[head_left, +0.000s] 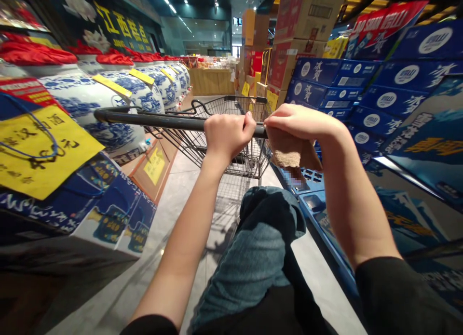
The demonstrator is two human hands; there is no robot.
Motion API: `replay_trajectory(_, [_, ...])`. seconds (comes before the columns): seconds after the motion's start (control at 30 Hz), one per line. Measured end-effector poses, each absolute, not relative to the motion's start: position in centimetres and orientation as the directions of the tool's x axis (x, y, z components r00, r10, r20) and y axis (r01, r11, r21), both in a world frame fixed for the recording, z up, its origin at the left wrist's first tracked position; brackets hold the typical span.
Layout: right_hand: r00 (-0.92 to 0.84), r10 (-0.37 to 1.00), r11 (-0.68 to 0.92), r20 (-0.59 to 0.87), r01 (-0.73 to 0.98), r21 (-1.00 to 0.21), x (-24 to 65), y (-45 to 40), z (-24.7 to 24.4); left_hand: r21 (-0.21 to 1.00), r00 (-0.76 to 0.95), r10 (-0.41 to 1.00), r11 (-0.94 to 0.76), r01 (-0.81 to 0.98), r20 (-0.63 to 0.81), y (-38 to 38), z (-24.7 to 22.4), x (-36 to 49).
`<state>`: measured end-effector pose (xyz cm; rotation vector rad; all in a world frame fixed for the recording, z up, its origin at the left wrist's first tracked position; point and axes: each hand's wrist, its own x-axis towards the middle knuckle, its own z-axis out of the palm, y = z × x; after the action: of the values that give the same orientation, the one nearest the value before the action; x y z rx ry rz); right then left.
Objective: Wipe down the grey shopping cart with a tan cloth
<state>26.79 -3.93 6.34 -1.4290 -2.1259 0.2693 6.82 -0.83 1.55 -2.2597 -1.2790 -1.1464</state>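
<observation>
Sleeves (398, 291) showing nearest — left hand (224, 136) gripping handle (159, 120), fingers wrapping it; right hand (302, 120) covering brown thing (284, 144) — grip unclear.

We can't see the left hand's (228, 137) fingertips, curled behind the cart's (173, 121) handle. Right hand (298, 119) covers the top of a brown item (289, 141); can't ID it. Pixelation masks below. Knee (269, 217) blocks cart underside. Far yellow tags' (167, 75) text: too small for us.
</observation>
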Motion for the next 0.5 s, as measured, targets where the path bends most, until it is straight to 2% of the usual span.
replay_trajectory(0.1, [-0.285,0.926,0.376,0.248,0.766,-0.521,26.9,-3.8,7.1,0.125,0.28,0.587,-0.554,0.823,0.759,-0.9,1.6,6.8])
replay_trajectory(0.13, [-0.278,0.92,0.389,0.278,0.746,-0.54,26.9,-3.9,6.8,0.131,0.277,0.588,-0.556,0.82,0.76,-0.9,1.6,6.8])
replay_trajectory(0.2, [-0.219,0.877,0.449,0.427,0.689,-0.568,26.8,-4.3,5.4,0.148,0.269,0.59,-0.562,0.814,0.761,-0.9,1.6,6.9])
replay_trajectory(0.33, [0.102,0.601,0.633,0.793,0.545,-0.55,25.5,-4.6,0.5,0.162,0.251,0.591,-0.556,0.816,0.767,-0.9,1.5,7.1])
replay_trajectory(0.43, [0.299,0.407,0.705,0.863,0.498,-0.505,24.3,-4.1,-2.2,0.148,0.246,0.57,-0.557,0.817,0.784,-0.8,1.4,7.0])
replay_trajectory(0.5, [0.349,0.367,0.726,0.862,0.472,-0.501,24.2,-3.4,-2.8,0.134,0.257,0.551,-0.571,0.81,0.794,-0.5,1.4,6.8])
